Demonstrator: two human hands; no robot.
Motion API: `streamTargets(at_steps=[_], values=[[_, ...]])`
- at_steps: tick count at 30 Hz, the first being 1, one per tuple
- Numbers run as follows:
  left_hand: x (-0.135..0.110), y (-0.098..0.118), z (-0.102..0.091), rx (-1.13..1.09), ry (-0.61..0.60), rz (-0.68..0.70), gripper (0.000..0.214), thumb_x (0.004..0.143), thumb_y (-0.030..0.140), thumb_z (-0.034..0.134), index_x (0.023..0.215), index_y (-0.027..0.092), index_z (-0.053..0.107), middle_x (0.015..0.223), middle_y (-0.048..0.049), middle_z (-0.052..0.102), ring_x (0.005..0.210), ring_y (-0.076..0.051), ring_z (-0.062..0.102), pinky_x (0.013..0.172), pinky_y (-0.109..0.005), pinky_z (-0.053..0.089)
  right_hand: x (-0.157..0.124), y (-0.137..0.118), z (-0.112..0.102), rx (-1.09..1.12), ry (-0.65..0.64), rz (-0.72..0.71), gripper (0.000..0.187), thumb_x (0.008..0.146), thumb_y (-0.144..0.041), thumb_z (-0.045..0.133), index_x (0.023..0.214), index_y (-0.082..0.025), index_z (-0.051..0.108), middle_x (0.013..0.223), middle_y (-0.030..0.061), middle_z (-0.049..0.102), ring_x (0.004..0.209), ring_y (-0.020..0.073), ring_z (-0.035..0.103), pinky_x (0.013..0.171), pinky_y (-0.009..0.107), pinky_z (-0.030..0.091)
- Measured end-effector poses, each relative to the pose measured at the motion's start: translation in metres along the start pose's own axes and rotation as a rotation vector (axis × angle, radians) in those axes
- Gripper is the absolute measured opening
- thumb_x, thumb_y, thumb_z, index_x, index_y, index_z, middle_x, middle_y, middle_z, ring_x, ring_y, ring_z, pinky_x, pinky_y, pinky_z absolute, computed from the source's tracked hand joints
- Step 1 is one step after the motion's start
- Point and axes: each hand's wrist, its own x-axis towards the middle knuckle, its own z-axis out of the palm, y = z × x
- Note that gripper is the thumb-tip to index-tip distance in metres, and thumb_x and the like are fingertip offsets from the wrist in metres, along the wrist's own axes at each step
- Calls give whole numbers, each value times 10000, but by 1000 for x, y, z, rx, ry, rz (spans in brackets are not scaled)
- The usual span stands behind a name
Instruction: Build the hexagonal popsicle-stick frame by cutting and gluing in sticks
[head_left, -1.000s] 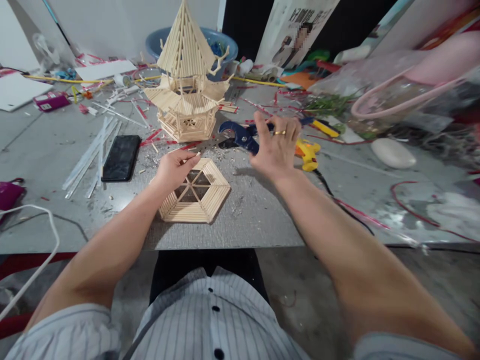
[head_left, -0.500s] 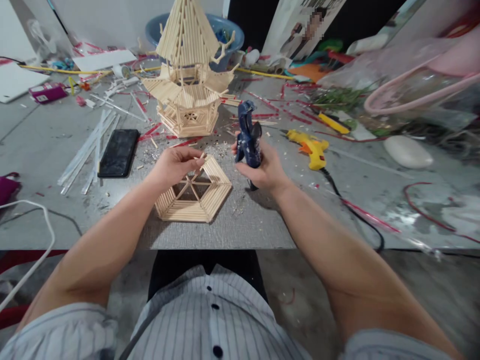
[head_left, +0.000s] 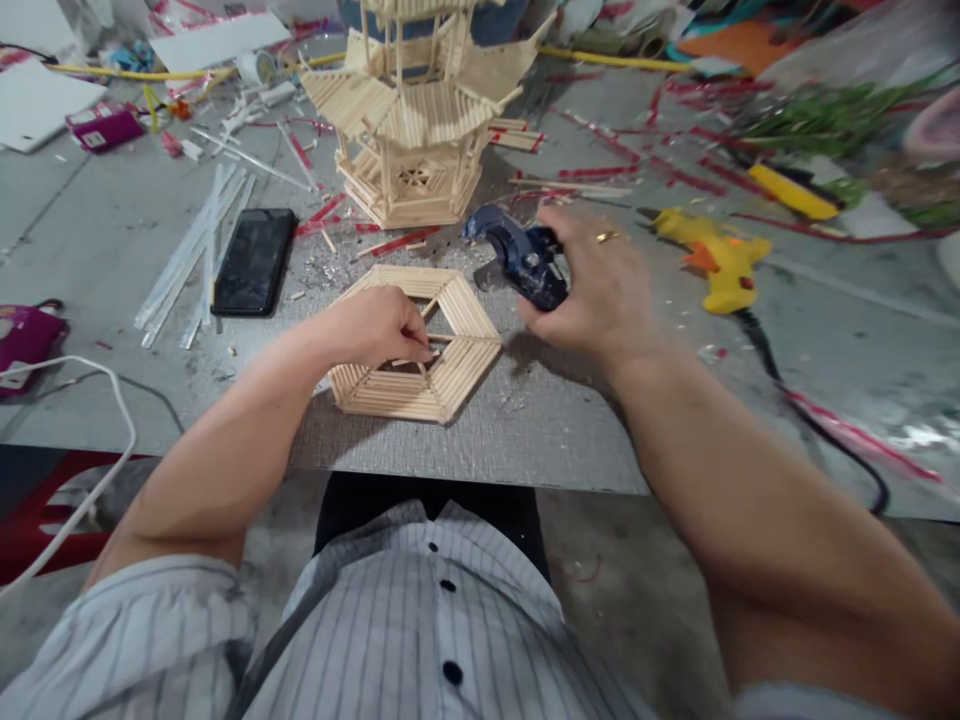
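Note:
A flat hexagonal frame of wooden sticks (head_left: 450,345) lies on the grey table (head_left: 525,430) near its front edge. My left hand (head_left: 375,328) rests on the frame's left half, its fingers pinching a thin stick over the open middle. To the right of the frame, my right hand (head_left: 596,290) is closed round a dark blue cutter (head_left: 521,262), whose jaws point left toward the frame's far right corner. A ring shows on that hand.
A tall wooden-stick pagoda (head_left: 412,130) stands just behind the frame. A black phone (head_left: 253,260) and several clear glue sticks (head_left: 196,250) lie at left. A yellow glue gun (head_left: 712,262) with a black cord lies at right. Red scraps and clutter cover the far table.
My right hand picked the blue cutter up off the table and brought it beside the frame, jaws now turned left. My left hand moved over the frame's middle. The view tilted down.

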Motion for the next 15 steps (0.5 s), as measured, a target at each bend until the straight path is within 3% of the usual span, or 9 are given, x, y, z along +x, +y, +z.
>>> streamTargets(at_steps=[4, 10, 15], values=[[-5, 3, -3, 83, -62, 45, 84, 634, 228, 677, 559, 252, 706, 565, 41, 645, 552, -113, 524, 589, -248, 323, 0, 2, 2, 1, -5, -25, 745, 700, -277, 565, 1394, -263, 295, 1380, 92, 472, 1263, 315, 421, 1064, 497, 336], [-7, 4, -3, 5, -116, -4, 162, 604, 105, 674, 497, 227, 680, 495, 29, 589, 558, -133, 531, 611, -266, 297, 0, 4, 7, -18, -14, -110, 845, 650, -343, 644, 1396, -89, 338, 1331, 180, 480, 1254, 358, 405, 1055, 527, 332], [-6, 3, -2, 55, -152, 19, 159, 618, 119, 647, 494, 215, 668, 512, 28, 593, 546, -123, 520, 596, -263, 304, -2, -2, 9, 3, -99, -102, 789, 701, -379, 659, 1408, -220, 347, 1365, 153, 452, 1279, 375, 378, 1056, 544, 319]])
